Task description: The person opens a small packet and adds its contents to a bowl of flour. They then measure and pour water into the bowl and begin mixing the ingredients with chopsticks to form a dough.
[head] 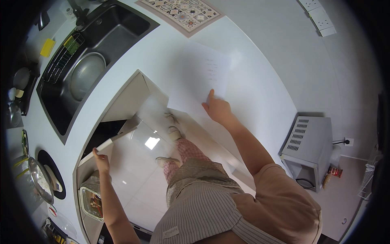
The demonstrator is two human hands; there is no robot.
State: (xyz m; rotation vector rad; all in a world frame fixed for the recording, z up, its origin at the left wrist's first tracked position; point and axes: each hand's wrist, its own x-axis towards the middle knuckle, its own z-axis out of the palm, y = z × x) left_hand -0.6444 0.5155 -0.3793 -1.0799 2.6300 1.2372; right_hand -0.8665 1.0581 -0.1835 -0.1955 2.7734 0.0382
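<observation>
My right hand (220, 110) rests on a white sheet of paper (192, 82) on the countertop, its index finger stretched out below several lines of writing. The thumb stands apart, and nothing is held. On the left, my left hand (102, 161) grips the top edge of a pale cabinet door (105, 146), which stands open under the counter. A dark space (102, 134) shows behind this door. Below my left hand, partly covered by my forearm, is a clear container (88, 202) with reddish and brown contents, beside a clear plastic bag (93, 181).
A black sink (131, 29) holds a round metal lid or pan (88, 76) and a wire rack (58, 65). A metal bowl of white powder (42, 180) stands at the left. A patterned mat (186, 13) lies at the back; a grey microwave-like appliance (310, 146) stands right.
</observation>
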